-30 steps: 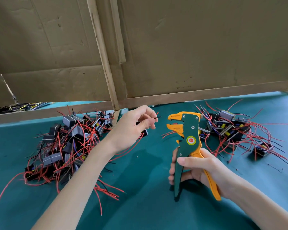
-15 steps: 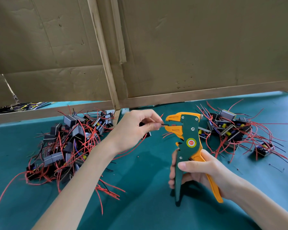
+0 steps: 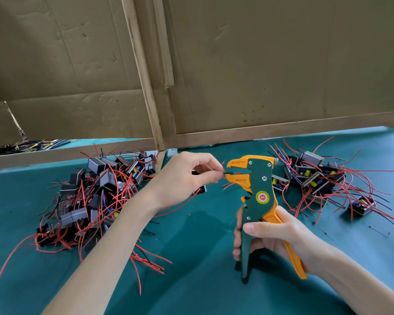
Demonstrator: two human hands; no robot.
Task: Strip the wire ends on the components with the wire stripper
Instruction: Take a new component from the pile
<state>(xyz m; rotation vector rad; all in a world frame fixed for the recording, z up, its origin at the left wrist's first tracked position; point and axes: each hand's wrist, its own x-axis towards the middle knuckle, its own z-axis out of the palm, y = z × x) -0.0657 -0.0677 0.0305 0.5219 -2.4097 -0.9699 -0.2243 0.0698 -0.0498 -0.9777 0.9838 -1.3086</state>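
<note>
My right hand [image 3: 275, 237] grips the handles of a green and orange wire stripper [image 3: 257, 192], held upright with its orange jaws pointing left. My left hand [image 3: 187, 176] pinches a thin black wire [image 3: 227, 173] between thumb and forefinger, and the wire's tip lies between the stripper's jaws. A small black component [image 3: 199, 191] hangs under my left hand, mostly hidden by it. A red wire trails from it down over the green mat.
A heap of grey and black components with red wires [image 3: 96, 196] lies on the left of the green mat [image 3: 191, 280]. A second heap [image 3: 316, 178] lies on the right. Cardboard walls [image 3: 259, 64] close off the back.
My left hand has carried the black wire to the right, from clear of the stripper into its jaws. My right hand keeps the stripper nearly still.
</note>
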